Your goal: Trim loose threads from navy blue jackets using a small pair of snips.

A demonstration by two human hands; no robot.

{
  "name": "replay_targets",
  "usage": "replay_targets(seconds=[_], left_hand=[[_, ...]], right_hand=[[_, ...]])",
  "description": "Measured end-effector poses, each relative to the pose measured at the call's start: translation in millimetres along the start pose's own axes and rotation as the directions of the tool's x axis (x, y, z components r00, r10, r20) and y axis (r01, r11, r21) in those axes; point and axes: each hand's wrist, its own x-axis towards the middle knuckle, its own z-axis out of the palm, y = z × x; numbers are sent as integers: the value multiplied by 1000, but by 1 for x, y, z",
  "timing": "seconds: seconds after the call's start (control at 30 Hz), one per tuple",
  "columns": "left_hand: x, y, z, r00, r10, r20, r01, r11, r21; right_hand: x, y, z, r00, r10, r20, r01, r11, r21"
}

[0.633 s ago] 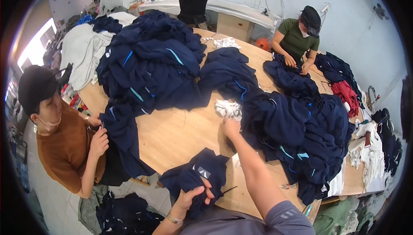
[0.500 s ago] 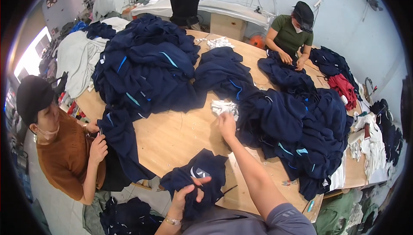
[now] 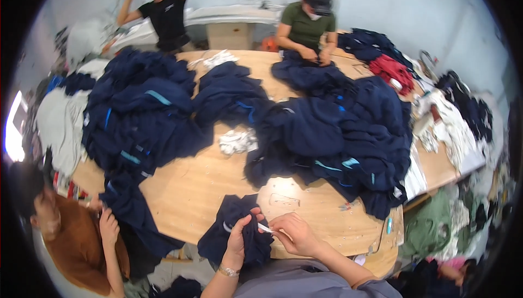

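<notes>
A small white strip [image 3: 265,227], perhaps a label or a scrap of cloth, spans the short space between my hands. My right hand [image 3: 297,235] pinches its near end between thumb and fingers. Closed at the strip's other end is my left hand [image 3: 241,239], with a bracelet at the wrist. Under and behind the left hand, a navy garment [image 3: 220,242] hangs over the table's near edge; whether those fingers grip it too is hidden. Farther up the table sits a small pile of white pieces [image 3: 238,141].
Large heaps of navy garments lie left [image 3: 147,118] and right [image 3: 327,129] on the wooden table [image 3: 185,194]. A teal-handled tool [image 3: 389,225] is at the near right edge. Co-workers stand at the left [image 3: 76,238], far left [image 3: 163,20] and far side [image 3: 308,25].
My right hand has come back from the white pile to my left hand, now with a white strip. My left hand has closed. The view has shifted right.
</notes>
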Motion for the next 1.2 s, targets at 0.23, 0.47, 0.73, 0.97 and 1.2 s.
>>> replay_targets(seconds=[0.23, 0.47, 0.73, 0.97, 1.2], left_hand=[[-8, -36, 7, 984, 59, 170, -179, 448, 876], [5, -27, 12, 998, -55, -6, 6, -5, 1000], [2, -71, 16, 854, 441, 275, -340, 73, 937], [35, -73, 6, 848, 411, 333, -306, -133, 943], [74, -83, 3, 978, -154, 143, -190, -358, 914]], right_hand=[[2, -17, -6, 940, -341, -6, 331, 917, -223], [-13, 26, 16, 983, -134, -127, 106, 973, -204], [-35, 50, 12, 806, 292, -515, -371, 927, -54], [-52, 106, 26, 712, 422, -561, -436, 892, 118], [-40, 109, 9, 556, 460, -692, -272, 888, 371]])
